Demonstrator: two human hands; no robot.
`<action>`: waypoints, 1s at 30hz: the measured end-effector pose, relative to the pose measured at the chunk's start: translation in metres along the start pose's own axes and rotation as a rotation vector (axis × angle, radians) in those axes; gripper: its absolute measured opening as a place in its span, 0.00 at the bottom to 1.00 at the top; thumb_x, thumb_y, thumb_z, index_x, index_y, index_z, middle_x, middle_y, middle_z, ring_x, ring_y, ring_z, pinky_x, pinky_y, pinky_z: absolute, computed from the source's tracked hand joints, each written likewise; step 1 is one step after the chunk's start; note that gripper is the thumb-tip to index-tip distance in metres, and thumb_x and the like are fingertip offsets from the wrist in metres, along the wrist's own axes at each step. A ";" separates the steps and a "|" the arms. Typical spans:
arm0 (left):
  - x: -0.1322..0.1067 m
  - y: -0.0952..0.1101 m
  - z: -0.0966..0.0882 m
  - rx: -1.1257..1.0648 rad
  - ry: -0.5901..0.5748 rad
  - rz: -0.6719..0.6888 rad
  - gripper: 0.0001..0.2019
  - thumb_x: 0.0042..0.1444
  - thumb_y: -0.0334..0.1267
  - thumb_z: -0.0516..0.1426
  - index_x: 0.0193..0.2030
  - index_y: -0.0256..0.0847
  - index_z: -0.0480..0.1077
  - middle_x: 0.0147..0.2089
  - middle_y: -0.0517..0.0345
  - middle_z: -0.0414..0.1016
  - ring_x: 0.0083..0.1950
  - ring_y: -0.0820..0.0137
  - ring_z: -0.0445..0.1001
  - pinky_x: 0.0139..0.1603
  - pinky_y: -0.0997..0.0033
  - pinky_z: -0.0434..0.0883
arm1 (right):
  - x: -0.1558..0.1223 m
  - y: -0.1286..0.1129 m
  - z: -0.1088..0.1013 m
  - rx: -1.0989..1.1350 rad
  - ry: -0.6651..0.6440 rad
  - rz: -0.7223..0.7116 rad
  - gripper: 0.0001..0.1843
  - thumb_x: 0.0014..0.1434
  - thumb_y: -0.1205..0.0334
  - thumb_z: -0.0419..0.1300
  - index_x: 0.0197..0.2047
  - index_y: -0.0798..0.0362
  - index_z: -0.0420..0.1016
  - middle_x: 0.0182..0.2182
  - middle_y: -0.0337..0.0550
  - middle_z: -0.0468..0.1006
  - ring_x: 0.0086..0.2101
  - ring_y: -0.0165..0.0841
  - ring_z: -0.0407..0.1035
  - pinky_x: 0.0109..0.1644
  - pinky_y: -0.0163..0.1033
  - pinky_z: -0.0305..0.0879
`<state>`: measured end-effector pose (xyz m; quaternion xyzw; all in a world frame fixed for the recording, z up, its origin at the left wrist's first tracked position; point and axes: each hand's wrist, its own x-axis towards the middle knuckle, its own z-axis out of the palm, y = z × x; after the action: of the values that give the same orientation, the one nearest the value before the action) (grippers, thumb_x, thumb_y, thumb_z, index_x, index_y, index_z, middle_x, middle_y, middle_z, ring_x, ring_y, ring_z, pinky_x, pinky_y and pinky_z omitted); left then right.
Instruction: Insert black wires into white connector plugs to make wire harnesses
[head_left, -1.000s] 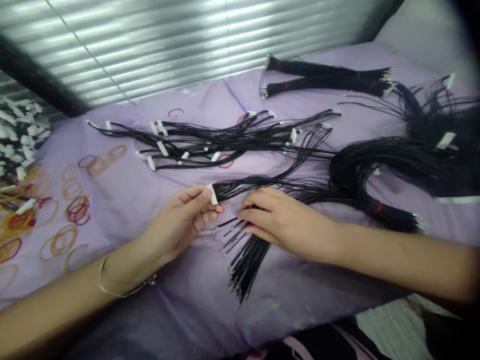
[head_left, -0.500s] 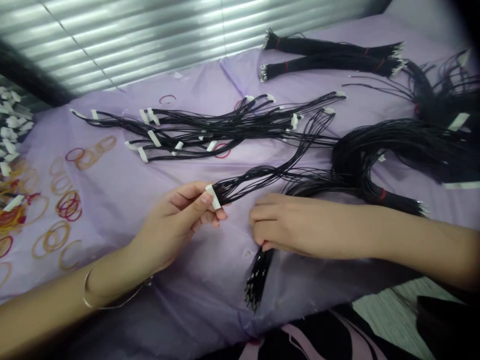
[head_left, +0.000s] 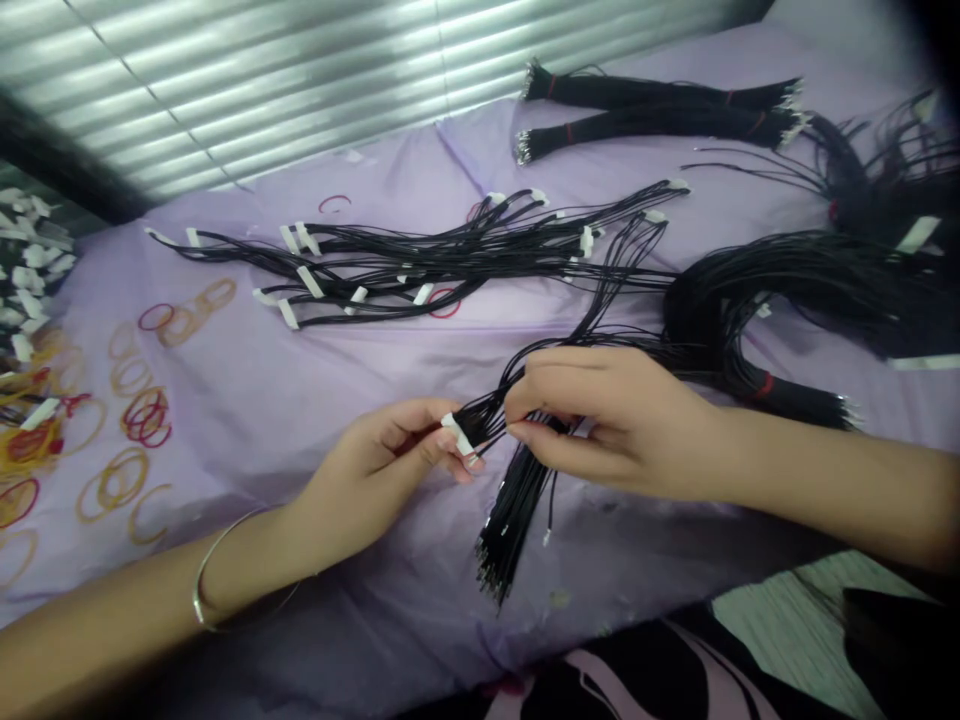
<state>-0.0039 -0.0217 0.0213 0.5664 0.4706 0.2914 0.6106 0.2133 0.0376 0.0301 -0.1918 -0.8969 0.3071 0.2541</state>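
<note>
My left hand (head_left: 397, 450) pinches a white connector housing (head_left: 459, 436) between thumb and fingers. Black wires (head_left: 510, 385) run from its right side up to another white connector (head_left: 654, 217). Just to the right, my right hand (head_left: 607, 420) is closed, its thumb and forefinger pinched on a thin black wire close to the housing; the wire's tip is too small to make out. Under that hand a bundle of loose black wires (head_left: 517, 510) with metal terminals at the ends slants toward the table's front edge. One wire hangs apart from the bundle.
Behind the hands lie several finished-looking wire harnesses (head_left: 450, 250) with white connectors. Tied wire bundles (head_left: 652, 95) rest at the back, and a thick curved bundle (head_left: 697, 290) at right. Rubber bands (head_left: 120, 480) and a pile of white connectors (head_left: 30, 260) are at left.
My right hand has risen from the loose bundle and come near the connector, with its fingers pinched. My left hand has moved right and slightly toward me, still holding the connector.
</note>
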 end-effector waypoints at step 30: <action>0.008 -0.008 -0.008 -0.083 -0.053 -0.038 0.08 0.63 0.37 0.54 0.37 0.36 0.72 0.34 0.56 0.75 0.34 0.76 0.74 0.40 0.78 0.71 | 0.003 0.011 0.002 0.222 -0.115 -0.034 0.04 0.60 0.70 0.57 0.36 0.60 0.74 0.27 0.38 0.67 0.28 0.20 0.60 0.32 0.25 0.56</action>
<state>-0.0092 -0.0126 0.0121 0.5389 0.4525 0.2841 0.6513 0.2123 0.0466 0.0228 -0.1294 -0.8735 0.4107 0.2272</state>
